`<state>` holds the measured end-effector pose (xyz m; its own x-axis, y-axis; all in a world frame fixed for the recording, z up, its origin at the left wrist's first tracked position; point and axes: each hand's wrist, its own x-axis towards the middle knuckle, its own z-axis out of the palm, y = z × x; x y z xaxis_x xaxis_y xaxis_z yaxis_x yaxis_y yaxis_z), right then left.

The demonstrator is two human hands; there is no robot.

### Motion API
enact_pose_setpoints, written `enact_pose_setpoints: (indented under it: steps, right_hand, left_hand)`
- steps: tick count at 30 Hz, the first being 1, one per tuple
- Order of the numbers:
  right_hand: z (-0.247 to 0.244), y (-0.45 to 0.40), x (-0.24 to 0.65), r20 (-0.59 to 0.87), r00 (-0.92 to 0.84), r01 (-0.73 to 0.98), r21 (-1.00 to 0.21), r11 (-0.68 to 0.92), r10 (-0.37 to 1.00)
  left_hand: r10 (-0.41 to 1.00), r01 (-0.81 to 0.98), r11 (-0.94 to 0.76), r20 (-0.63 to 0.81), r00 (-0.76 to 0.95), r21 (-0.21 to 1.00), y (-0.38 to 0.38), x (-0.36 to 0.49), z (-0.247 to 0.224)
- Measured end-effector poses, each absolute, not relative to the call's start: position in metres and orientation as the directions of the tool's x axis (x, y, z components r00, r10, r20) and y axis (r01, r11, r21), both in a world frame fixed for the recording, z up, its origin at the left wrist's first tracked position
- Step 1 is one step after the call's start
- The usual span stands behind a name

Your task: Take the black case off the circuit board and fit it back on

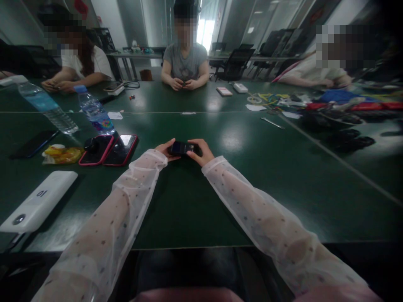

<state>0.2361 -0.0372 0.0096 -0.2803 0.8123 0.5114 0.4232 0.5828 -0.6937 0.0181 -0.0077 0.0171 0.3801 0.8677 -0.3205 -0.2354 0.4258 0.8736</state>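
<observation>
Between my two hands is a small black device with a dark screen, lit by a few tiny marks near its right end. My left hand grips its left end, fingers behind and thumb underneath or in front. On the right end, my right hand is closed, its thumb pressed by the screen's edge and its fingers curled round the far side. The device is held just over or on the green table; I cannot tell whether it touches. Sheer white dotted sleeves cover both forearms.
Left of my arms are two red-edged phones, a yellow packet, a white power bank, a dark phone and water bottles. Cables and tools lie at right, near a wrench. Several people sit around the table.
</observation>
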Motion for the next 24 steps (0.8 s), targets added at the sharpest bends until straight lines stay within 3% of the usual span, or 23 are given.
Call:
enact_pose_setpoints:
  steps: [4, 13, 24]
  right_hand:
    - [0.008, -0.034, 0.236, 0.508, -0.355, 0.454, -0.640, 0.619, 0.785]
    - [-0.005, -0.023, 0.239, 0.459, -0.303, 0.437, -0.712, 0.550, 0.835]
    - [0.001, -0.029, 0.242, 0.567, -0.104, 0.409, -0.725, 0.555, 0.817]
  left_hand:
    - [0.875, -0.266, 0.418, -0.305, 0.377, 0.869, -0.006, 0.018, 0.014]
    - [0.826, -0.348, 0.538, -0.398, 0.400, 0.768, 0.001, 0.013, 0.011]
    - [0.797, -0.401, 0.591, -0.430, 0.424, 0.700, -0.012, 0.020, 0.028]
